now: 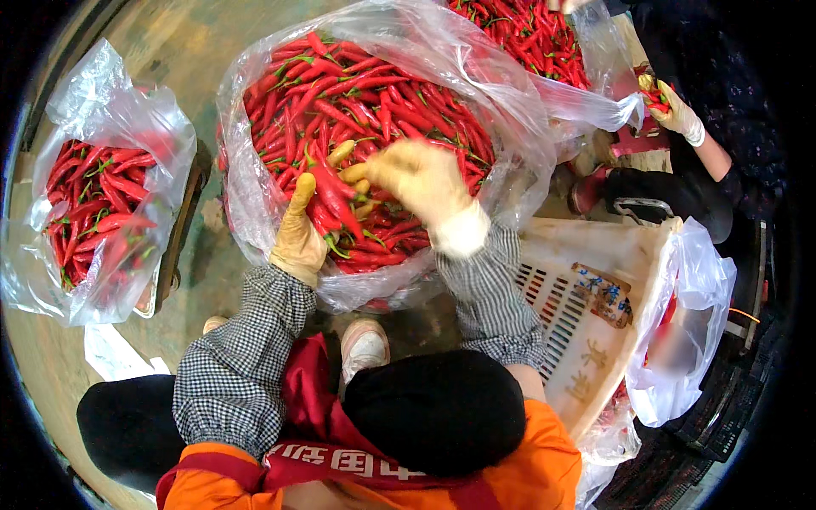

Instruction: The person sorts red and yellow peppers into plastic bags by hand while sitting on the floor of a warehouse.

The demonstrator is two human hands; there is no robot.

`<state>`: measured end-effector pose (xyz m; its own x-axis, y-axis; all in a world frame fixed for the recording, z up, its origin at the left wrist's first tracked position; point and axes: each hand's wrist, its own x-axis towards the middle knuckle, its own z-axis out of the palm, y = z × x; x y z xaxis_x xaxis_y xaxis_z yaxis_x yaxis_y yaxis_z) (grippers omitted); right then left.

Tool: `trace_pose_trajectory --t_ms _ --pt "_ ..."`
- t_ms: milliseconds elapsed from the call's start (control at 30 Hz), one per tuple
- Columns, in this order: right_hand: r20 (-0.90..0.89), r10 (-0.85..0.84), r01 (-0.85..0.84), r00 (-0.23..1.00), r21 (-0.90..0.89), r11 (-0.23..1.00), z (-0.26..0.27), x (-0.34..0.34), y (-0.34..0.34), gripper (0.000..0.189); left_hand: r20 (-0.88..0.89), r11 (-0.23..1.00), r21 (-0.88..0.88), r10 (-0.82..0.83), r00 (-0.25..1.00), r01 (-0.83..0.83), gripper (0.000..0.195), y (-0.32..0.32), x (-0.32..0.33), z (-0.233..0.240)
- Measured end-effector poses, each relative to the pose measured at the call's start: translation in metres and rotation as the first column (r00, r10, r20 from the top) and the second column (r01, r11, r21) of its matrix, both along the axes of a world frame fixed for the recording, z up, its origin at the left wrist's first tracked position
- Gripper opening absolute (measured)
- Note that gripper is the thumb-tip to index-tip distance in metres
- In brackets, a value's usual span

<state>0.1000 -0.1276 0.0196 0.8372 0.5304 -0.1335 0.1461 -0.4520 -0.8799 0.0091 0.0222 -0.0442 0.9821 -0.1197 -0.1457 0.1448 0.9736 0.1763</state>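
A large clear plastic bag (245, 210) stands in front of me, opened wide and filled with red chili peppers (357, 95) with green stems. My left hand (306, 229), in a yellowish glove, holds a small bunch of red chili peppers (335, 204) over the heap, thumb up and fingers around them. My right hand (421, 178), gloved too and blurred, is just right of that bunch with its fingers bent towards it. Whether it grips a pepper cannot be seen. Checked sleeve covers are on both my forearms.
At left, a smaller plastic bag (182, 137) of chili peppers rests on a low platform (182, 236). A white plastic crate (599, 236) stands at right, a bag (701, 268) over its edge. Beyond, a co-worker's gloved hand (679, 115) holds peppers near another filled bag (593, 44).
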Motion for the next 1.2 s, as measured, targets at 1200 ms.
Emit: trace_pose_trajectory --t_ms 1200 --pt "0.215 -0.088 0.192 0.973 -0.529 0.827 -0.081 0.114 -0.021 0.030 0.095 0.978 -0.208 -0.008 0.995 0.028 0.080 0.020 -0.004 0.016"
